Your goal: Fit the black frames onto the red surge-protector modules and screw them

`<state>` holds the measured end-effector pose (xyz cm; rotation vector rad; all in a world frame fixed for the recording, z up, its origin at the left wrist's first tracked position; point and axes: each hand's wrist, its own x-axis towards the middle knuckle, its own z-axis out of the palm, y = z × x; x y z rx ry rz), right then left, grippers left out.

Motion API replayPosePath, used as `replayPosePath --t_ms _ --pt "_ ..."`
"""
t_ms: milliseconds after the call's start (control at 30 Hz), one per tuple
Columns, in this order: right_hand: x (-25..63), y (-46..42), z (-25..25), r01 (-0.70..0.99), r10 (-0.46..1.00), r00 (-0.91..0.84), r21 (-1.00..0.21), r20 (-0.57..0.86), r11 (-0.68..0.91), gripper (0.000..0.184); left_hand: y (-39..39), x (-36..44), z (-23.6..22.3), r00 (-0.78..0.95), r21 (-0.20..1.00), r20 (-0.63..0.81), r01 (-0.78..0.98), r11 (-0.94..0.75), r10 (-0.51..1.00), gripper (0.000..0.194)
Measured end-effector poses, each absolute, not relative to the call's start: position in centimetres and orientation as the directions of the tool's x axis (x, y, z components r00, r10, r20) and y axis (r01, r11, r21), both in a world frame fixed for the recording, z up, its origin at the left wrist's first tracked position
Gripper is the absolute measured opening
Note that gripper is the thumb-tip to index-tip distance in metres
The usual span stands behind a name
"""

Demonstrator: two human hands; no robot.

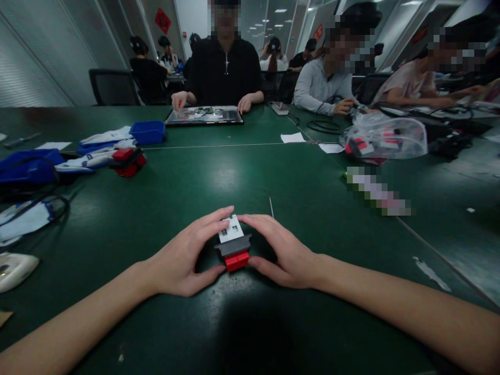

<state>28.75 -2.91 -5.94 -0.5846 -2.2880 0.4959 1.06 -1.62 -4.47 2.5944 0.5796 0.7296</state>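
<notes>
Between my two hands, low over the green table or resting on it, is a small block [235, 247] with a white top part, a dark grey collar and a red bottom part. Two square holes show in the white part. My left hand [183, 252] curves round its left side, fingertips at the white part and thumb at the red part. From the right, my right hand [285, 251] grips it likewise, its index finger near the white end and its thumb against the red. A thin pale stick [271, 207] lies just beyond my right hand.
The green table [187, 182] holds blue-and-white gloves [97, 151], a blue tray [147, 132], a red and black block [128, 162] and a clear plastic bag [404, 136]. Opposite, a person in black [224, 73] handles a flat panel [205, 115]; others sit at right.
</notes>
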Motion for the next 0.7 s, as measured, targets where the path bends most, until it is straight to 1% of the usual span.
replayPosePath --t_ms 100,233,400,500,600,700 --pt "28.78 -2.89 -5.97 0.280 0.558 -0.646 -0.519 0.520 0.808 0.062 -1.57 1.07 -4.52 0.773 0.466 0.393 0.299 -0.832 0.498 0.089" --pt "28.59 -2.95 -6.03 0.327 0.580 -0.649 -0.508 0.492 0.797 0.058 -1.57 0.98 -4.70 0.763 0.484 0.370 0.330 -0.811 0.531 0.089" --pt "28.37 -3.03 -6.02 0.377 0.602 -0.660 -0.496 0.450 0.783 0.059 -1.61 0.66 -5.12 0.726 0.484 0.313 0.432 -0.761 0.612 0.087" --pt "28.45 -3.03 -5.90 0.374 0.608 -0.664 -0.511 0.434 0.774 0.058 -1.63 0.61 -5.13 0.701 0.514 0.280 0.467 -0.719 0.656 0.087" --pt "28.65 -2.98 -5.99 0.360 0.619 -0.648 -0.537 0.445 0.763 0.061 -1.56 0.69 -4.94 0.712 0.524 0.261 0.463 -0.715 0.652 0.086" --pt "28.78 -2.91 -6.33 0.351 0.620 -0.617 -0.536 0.485 0.768 0.067 -1.40 0.75 -4.73 0.729 0.503 0.261 0.457 -0.734 0.633 0.079"
